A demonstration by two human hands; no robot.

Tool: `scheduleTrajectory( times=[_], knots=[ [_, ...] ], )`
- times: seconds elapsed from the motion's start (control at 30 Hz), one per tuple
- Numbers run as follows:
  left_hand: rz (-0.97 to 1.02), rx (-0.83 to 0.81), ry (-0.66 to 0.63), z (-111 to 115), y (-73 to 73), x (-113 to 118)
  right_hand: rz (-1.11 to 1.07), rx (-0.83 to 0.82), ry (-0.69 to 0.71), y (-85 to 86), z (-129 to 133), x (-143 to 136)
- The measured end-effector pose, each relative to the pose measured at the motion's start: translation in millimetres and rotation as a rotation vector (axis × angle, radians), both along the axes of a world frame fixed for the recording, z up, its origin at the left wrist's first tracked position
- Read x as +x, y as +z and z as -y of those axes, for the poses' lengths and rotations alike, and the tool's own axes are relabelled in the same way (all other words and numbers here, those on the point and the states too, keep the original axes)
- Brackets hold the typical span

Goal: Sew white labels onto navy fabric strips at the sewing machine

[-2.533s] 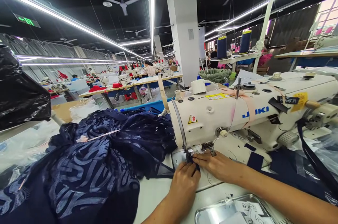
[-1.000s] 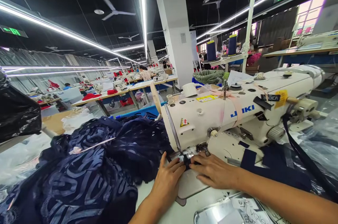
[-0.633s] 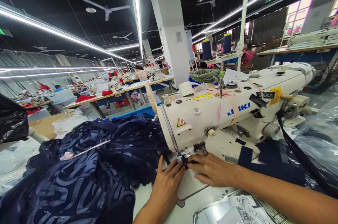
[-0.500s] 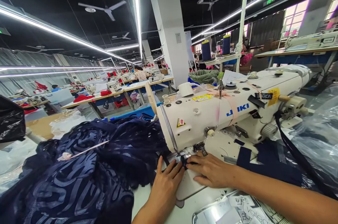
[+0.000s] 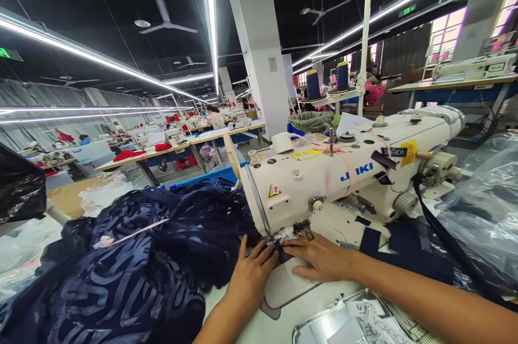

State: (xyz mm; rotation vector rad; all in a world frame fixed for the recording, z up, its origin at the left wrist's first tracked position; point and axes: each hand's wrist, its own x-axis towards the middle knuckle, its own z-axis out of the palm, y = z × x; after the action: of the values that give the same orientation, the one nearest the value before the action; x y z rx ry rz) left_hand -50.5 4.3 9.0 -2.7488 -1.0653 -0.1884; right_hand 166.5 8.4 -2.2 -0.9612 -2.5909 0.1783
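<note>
A white sewing machine (image 5: pixel 299 182) with blue lettering stretches across the right half. Below its needle area lies a small piece of dark fabric (image 5: pixel 284 258), largely covered by fingers. My left hand (image 5: pixel 251 274) rests flat on the left of this piece, thumb and fingers spread. From the right, my right hand (image 5: pixel 319 258) presses on its other side with fingers extended, close to the presser foot. Both palms face down, and the fingertips of the two hands are a small gap apart. A large heap of navy patterned fabric (image 5: pixel 121 257) lies left of my left hand.
A clear-topped tray of printed labels (image 5: pixel 364 322) lies at the front edge. Navy fabric pieces (image 5: pixel 416 252) and clear plastic bags (image 5: pixel 481 203) are at the right. Thread cones (image 5: pixel 342 76) stand behind the machine. A black bag (image 5: pixel 20 184) hangs at far left.
The view has shifted slightly, so the machine and hands appear a little further left. Both hands stay on the dark piece with nearly the same pose.
</note>
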Motion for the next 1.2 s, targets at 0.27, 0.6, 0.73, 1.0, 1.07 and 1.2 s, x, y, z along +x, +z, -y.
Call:
scheduleTrajectory(
  times=[0.27, 0.6, 0.73, 1.0, 1.07, 1.2],
  knots=[
    [0.005, 0.116, 0.041, -2, 6.0, 5, -0.01, -0.028, -0.125, -4.0, -10, -2],
    [-0.087, 0.346, 0.336, 9, 0.7, 21, 0.178, 0.133, -0.138, 7.0, 4, -6],
    [-0.05, 0.276, 0.231, -3, 5.8, 23, 0.196, 0.102, -0.099, 15.1, 16, 3],
    [0.0, 0.195, 0.228, -13, 1.8, 21, 0.199, 0.318, 0.004, 4.0, 10, 10],
    [0.009, 0.188, 0.226, -12, 2.0, 20, 0.209, 0.346, -0.008, 2.5, 9, 9],
    [0.024, 0.191, 0.217, -11, 2.5, 20, 0.219, 0.35, 0.002, 0.1, 9, 6]
  ],
)
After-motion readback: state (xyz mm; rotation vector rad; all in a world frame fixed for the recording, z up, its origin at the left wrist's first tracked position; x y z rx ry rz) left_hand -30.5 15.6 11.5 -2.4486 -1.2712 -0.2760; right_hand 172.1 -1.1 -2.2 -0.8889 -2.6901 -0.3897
